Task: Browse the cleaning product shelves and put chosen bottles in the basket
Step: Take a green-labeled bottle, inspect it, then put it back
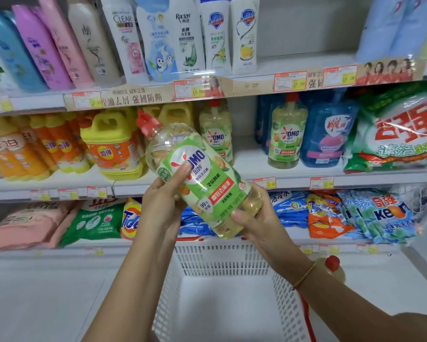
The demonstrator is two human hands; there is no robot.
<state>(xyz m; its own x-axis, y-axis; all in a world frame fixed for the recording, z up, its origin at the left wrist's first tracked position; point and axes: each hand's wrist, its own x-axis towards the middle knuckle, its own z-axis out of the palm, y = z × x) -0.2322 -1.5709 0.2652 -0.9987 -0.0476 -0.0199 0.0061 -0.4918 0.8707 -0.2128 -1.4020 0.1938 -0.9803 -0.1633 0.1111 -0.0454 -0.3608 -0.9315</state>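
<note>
The clear plastic bottle of yellow soap with a red cap and green label (pixel 202 178) is tilted just above the white plastic basket (pixel 222 257), which is full of little holes. The left hand (pixel 163 201) curls round its top half. The right hand (pixel 257 218) curls round its bottom. The bottle is smooth and round and may slip, so both hands should lower it slowly, bottom first. A blurry red-topped thing (pixel 332 264) beside the basket may be another bottle.

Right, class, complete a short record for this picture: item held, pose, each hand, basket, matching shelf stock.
Item held: OMO bottle, red cap
Pose: tilted, cap up-left
Left hand: grips upper part, thumb on front
Right hand: grips base end
Basket: white, below the hands; bottle not in it
Shelf stock: two matching bottles upright, middle shelf
</note>
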